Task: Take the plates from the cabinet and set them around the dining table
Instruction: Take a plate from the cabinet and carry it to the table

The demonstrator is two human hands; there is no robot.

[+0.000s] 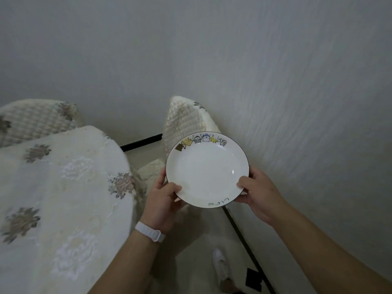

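A white plate (206,166) with a thin dark rim and small cartoon figures along its far edge is held level in the air, right of the dining table (53,198). My left hand (162,200) grips its near-left rim, thumb on top; a white band sits on that wrist. My right hand (257,194) grips the near-right rim the same way. The table is round and draped in a pale cloth with flower patterns. No cabinet is in view.
A chair with a quilted cover (186,126) stands just beyond the plate, against the textured white wall (275,71). A second covered chair (34,119) is at the far left behind the table. A dark baseboard strip (244,236) runs along the floor on the right.
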